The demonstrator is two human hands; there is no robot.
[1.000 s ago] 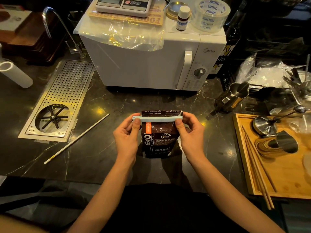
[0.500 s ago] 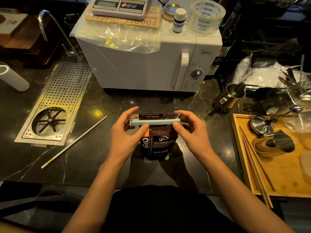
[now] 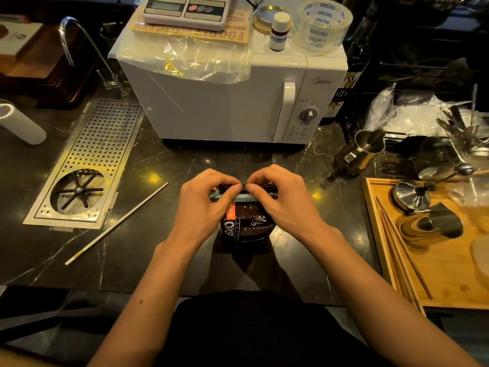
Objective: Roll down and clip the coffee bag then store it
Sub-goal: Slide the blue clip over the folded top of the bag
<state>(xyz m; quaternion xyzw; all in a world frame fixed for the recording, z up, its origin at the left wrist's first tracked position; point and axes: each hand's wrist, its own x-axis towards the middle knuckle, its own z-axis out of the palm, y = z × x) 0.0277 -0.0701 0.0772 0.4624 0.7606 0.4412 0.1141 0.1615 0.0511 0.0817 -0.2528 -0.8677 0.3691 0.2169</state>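
A dark brown coffee bag stands upright on the black marble counter, straight in front of me. A pale blue clip bar runs across it just under the top. My left hand and my right hand both pinch the bag's top edge above the clip, thumbs and forefingers almost meeting at the middle. The hands hide both ends of the clip and most of the top strip.
A white microwave stands right behind the bag. A perforated metal drain tray and a thin white rod lie to the left. A steel pitcher and a wooden tray of tools are on the right.
Both hands have slid from the clip's outer ends inward to the middle of the bag's top. The bag's top sits lower and looks pressed down.
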